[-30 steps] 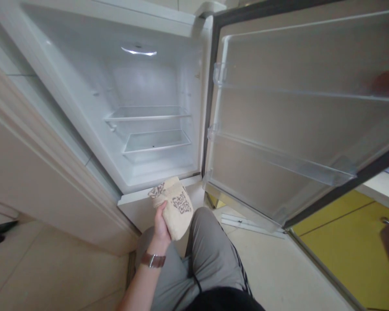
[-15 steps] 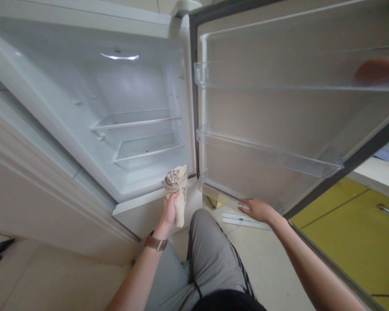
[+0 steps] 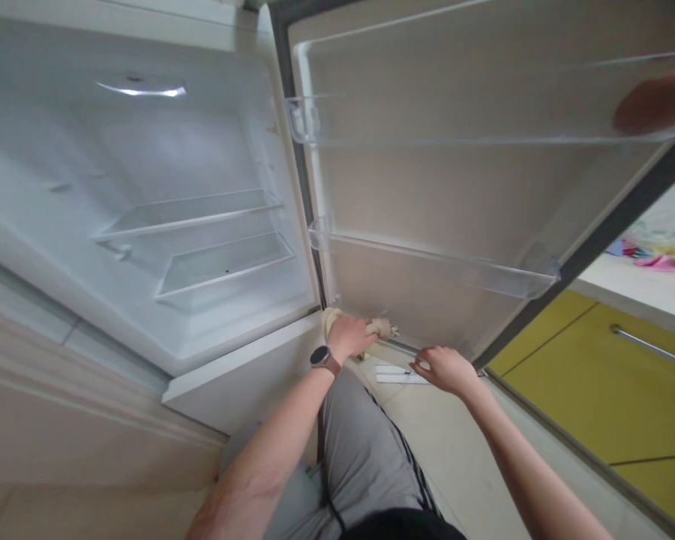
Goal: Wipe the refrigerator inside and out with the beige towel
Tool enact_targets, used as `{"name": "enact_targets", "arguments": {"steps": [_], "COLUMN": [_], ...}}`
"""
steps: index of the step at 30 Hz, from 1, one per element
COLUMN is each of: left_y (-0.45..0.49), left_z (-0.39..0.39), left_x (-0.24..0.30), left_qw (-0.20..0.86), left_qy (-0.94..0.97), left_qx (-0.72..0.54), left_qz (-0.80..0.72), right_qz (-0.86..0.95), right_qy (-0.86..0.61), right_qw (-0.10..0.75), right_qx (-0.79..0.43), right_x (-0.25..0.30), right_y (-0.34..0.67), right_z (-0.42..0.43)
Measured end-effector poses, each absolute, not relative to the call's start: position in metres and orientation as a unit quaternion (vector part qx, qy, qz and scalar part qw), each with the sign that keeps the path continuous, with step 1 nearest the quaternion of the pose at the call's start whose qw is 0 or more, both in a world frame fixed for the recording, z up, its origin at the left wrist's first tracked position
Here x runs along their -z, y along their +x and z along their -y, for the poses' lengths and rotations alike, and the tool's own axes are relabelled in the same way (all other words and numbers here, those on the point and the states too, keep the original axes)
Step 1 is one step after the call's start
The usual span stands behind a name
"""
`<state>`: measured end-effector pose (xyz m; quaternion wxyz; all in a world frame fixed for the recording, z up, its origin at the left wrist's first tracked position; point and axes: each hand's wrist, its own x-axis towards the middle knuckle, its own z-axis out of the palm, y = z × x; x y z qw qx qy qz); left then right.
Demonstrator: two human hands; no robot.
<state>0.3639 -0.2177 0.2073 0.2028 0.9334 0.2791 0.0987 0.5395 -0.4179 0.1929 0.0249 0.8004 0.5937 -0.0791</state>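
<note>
My left hand [image 3: 352, 336], with a watch [image 3: 319, 356] on its wrist, presses a bunched cream cloth [image 3: 383, 328] with a dark print against the bottom inside edge of the open refrigerator door [image 3: 427, 191], near the hinge side. Its fingers are closed over the cloth and partly hidden. Farther right, my right hand [image 3: 445, 367] is at the door's lower edge, its fingers curled round it. To the left, the lit refrigerator compartment [image 3: 157, 150] stands open, with two glass shelves [image 3: 225, 270] inside.
Clear door bins [image 3: 427, 259] cross the door. A blurred brownish rounded shape [image 3: 658, 101] shows at the upper bin. Yellow cabinets [image 3: 613, 375] and a white counter [image 3: 641, 289] with colourful items stand at right. White strips [image 3: 399, 374] lie on the floor below the door.
My left hand has carried the cloth from in front of the compartment rightward onto the door's bottom edge. My right hand's fingers have curled more. The view has shifted right.
</note>
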Motion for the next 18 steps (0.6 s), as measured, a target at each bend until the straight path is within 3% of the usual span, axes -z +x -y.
{"name": "enact_targets", "arguments": {"steps": [9,14,18], "left_y": [0.328,0.302,0.277], "left_z": [0.176,0.16,0.139], "left_x": [-0.206,-0.193,-0.191], "left_qw": [0.31,0.409,0.425], "left_qy": [0.896,0.783,0.607], "left_qx": [-0.154,-0.328,-0.502], "left_qz": [-0.279,-0.336,-0.446], "right_qz": [-0.593,-0.59,-0.585], "right_qy": [0.8,0.802,0.806], "right_qw": [0.02,0.014,0.013], "right_qx": [0.092,0.092,0.084], "right_x": [-0.192,-0.191,-0.19], "right_y": [0.531,0.512,0.498], "right_z": [0.418,0.421,0.425]}}
